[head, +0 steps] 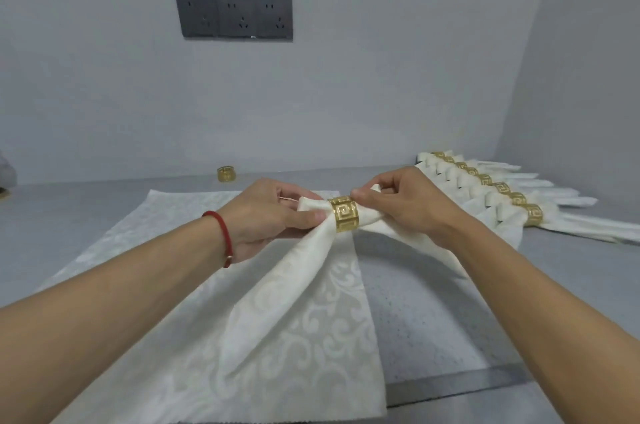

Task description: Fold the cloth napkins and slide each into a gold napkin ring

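Clearly the napkin [294, 292] is soft and limp, best held at the bunched neck beside the gold ring [343, 214]. Left hand [268, 221] pinches the cloth just left of the ring; right hand [401, 202] pinches the folded tip just right of it, above the tabletop [450, 326].

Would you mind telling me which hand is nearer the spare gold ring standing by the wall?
Left. The left hand is just in front of the spare ring; the right hand is farther off to its right.

Soft, even, dim-grey indoor light; faint shadows, slight blur, wide-angle edge stretching.
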Demonstrator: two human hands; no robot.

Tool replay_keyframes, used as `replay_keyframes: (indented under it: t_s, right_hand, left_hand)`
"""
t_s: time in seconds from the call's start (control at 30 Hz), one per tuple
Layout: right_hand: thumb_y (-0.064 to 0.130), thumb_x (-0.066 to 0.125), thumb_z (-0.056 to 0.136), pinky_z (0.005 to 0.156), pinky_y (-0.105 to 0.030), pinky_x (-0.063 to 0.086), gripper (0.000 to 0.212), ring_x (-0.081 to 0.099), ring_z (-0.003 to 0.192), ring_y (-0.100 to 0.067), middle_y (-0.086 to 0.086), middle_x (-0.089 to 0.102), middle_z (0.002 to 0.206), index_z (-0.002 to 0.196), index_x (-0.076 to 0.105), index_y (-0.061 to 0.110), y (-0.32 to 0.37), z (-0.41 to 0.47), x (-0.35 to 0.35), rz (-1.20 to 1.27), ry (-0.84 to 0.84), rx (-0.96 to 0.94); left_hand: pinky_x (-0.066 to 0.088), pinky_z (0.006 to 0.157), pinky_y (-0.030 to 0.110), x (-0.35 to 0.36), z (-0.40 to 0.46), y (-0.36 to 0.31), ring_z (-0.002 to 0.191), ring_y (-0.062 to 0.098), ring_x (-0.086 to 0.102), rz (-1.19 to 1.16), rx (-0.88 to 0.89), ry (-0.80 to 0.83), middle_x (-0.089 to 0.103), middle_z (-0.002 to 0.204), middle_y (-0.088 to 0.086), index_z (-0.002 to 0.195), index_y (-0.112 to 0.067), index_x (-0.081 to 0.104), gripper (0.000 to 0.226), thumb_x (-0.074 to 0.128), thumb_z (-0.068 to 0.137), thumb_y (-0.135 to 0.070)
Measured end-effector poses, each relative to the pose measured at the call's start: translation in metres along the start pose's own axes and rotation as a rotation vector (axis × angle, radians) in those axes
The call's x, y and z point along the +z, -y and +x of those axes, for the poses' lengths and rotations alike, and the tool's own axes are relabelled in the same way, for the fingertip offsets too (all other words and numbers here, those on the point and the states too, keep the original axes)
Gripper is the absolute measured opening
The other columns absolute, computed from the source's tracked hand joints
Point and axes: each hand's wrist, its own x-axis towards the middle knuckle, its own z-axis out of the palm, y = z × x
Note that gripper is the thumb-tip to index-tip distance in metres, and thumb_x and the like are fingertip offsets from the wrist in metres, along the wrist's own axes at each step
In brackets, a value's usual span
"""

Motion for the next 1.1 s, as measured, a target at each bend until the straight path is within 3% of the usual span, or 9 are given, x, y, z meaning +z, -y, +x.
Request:
replay_keyframes:
  t_s: [0.13, 0.3, 0.4, 0.47, 0.57, 0.67, 0.77, 0.97, 1.1]
  right_hand:
    - [0.052, 0.081, 0.081, 0.071, -0.031, 0.044, 0.042, 0.057, 0.069, -0.011, -0.008, 0.073, 0.077, 0.084, 0.077, 0.01, -0.017, -0.02, -0.042, -0.064, -0.097, 0.05]
    - [0.065, 0.065, 0.088, 0.065, -0.031, 0.034, 0.063, 0.045, 0.064, -0.012, 0.001, 0.055, 0.072, 0.09, 0.069, 0.003, -0.045, -0.05, -0.107, -0.127, -0.078, 0.158]
    - [0.04, 0.064, 0.096, 0.085, -0.036, 0.045, 0.034, 0.066, 0.089, -0.017, 0.0, 0.076, 0.102, 0.11, 0.075, 0.011, -0.063, -0.068, -0.151, 0.0, -0.049, 0.211]
    - [0.024, 0.065, 0.096, 0.082, -0.03, 0.046, 0.017, 0.065, 0.085, -0.01, 0.004, 0.077, 0.098, 0.107, 0.077, 0.019, -0.08, -0.079, -0.177, -0.048, -0.149, 0.233]
    - [0.024, 0.071, 0.092, 0.079, -0.03, 0.048, 0.012, 0.062, 0.075, -0.007, 0.007, 0.075, 0.088, 0.103, 0.078, 0.024, -0.114, -0.085, -0.207, -0.212, -0.296, 0.259]
    - [0.023, 0.072, 0.092, 0.08, -0.03, 0.046, 0.015, 0.061, 0.076, -0.009, 0.013, 0.07, 0.083, 0.106, 0.076, 0.025, -0.149, -0.082, -0.224, -0.442, -0.355, 0.26]
    - [0.022, 0.069, 0.094, 0.083, -0.028, 0.044, 0.027, 0.066, 0.09, -0.02, 0.0, 0.072, 0.096, 0.121, 0.073, 0.02, -0.172, -0.078, -0.238, -0.608, -0.436, 0.296]
    - [0.021, 0.054, 0.101, 0.095, -0.049, 0.049, 0.038, 0.06, 0.113, -0.04, -0.013, 0.065, 0.125, 0.139, 0.057, 0.015, -0.193, -0.069, -0.237, -0.906, -0.563, 0.182]
    - [0.019, 0.051, 0.103, 0.091, -0.047, 0.048, 0.031, 0.06, 0.109, -0.038, -0.015, 0.067, 0.118, 0.131, 0.06, 0.01, -0.211, -0.065, -0.224, -0.883, -0.568, 0.248]
  left_hand:
    - [0.06, 0.082, 0.029, 0.047, 0.018, -0.001, 0.093, 0.018, 0.073, -0.051, -0.083, 0.093, 0.075, 0.106, 0.013, 0.111, 0.001, 0.072, 0.024, 0.071, 0.089, -0.006]
    - [0.058, 0.078, 0.03, 0.12, 0.055, -0.002, 0.081, 0.018, 0.066, 0.007, -0.049, 0.01, 0.074, 0.092, 0.014, 0.092, -0.002, 0.076, 0.008, 0.076, 0.085, -0.006]
    - [0.06, 0.073, 0.029, 0.163, 0.078, -0.008, 0.075, 0.018, 0.067, -0.014, -0.044, 0.045, 0.074, 0.091, 0.014, 0.091, 0.001, 0.076, 0.012, 0.079, 0.081, -0.004]
    - [0.062, 0.069, 0.029, 0.193, 0.092, -0.01, 0.07, 0.018, 0.068, -0.01, -0.073, 0.099, 0.073, 0.089, 0.014, 0.09, 0.004, 0.074, 0.012, 0.08, 0.079, 0.001]
    - [0.061, 0.082, 0.039, 0.236, 0.116, 0.0, 0.082, 0.026, 0.074, 0.105, -0.094, 0.167, 0.076, 0.091, 0.016, 0.088, 0.004, 0.075, 0.014, 0.08, 0.075, 0.006]
    - [0.06, 0.086, 0.04, 0.27, 0.14, 0.01, 0.083, 0.027, 0.075, 0.235, -0.061, 0.154, 0.077, 0.085, 0.011, 0.084, -0.005, 0.079, 0.026, 0.091, 0.061, -0.009]
    - [0.06, 0.084, 0.035, 0.302, 0.159, 0.011, 0.083, 0.024, 0.075, 0.348, -0.017, 0.114, 0.077, 0.084, 0.007, 0.084, -0.009, 0.078, 0.031, 0.092, 0.059, -0.02]
    - [0.058, 0.085, 0.03, 0.334, 0.187, 0.016, 0.092, 0.019, 0.069, 0.485, 0.154, -0.042, 0.073, 0.094, 0.001, 0.08, -0.018, 0.073, 0.011, 0.081, 0.073, -0.017]
    - [0.057, 0.088, 0.034, 0.342, 0.203, 0.025, 0.098, 0.023, 0.067, 0.624, 0.232, -0.066, 0.071, 0.101, 0.005, 0.089, -0.016, 0.074, 0.017, 0.079, 0.073, -0.013]
